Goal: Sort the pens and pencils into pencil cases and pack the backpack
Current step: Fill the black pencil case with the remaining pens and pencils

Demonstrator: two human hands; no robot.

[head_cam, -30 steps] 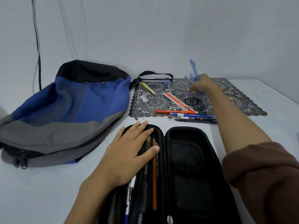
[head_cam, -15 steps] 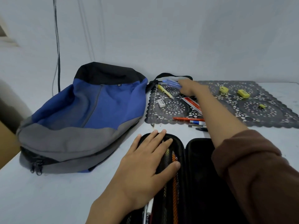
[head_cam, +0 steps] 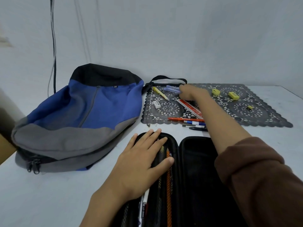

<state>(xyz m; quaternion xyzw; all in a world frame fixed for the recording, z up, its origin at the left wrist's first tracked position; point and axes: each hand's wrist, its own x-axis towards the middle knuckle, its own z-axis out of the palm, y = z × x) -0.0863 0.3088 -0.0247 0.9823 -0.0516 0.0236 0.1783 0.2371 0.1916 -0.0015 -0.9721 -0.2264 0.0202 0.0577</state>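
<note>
Right hand (head_cam: 191, 93) grips blue pens (head_cam: 172, 89); left hand (head_cam: 144, 163) flat, fingers spread; ruler (head_cam: 190, 107) print unreadable.

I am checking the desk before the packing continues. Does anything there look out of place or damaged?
Nothing looks damaged or spilled. The pencil case lies open under the left hand. The loose orange pen and yellow erasers on the lace mat are simply unsorted.

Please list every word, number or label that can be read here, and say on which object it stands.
None can be read with certainty.
Red ruler: white print, too blurred.
White eraser: dark label, too small.
White pen in the pencil case: dark marking, illegible.
</note>
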